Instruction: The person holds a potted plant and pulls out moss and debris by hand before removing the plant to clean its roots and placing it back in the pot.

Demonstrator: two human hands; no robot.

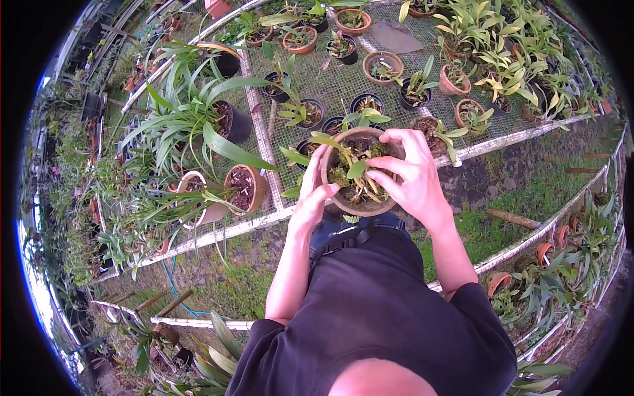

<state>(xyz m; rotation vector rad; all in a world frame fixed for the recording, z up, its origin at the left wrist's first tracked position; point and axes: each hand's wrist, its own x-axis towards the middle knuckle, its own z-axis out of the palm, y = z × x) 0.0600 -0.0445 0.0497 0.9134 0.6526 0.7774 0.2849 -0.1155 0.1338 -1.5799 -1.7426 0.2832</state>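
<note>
Head view: both hands hold a pot, apparently clay.

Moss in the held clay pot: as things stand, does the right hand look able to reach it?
Probably yes: the right hand is over the open top of the clay pot, close to the moss, though stems and leaves partly screen it.

open mesh R, pots crowd ctr
</note>
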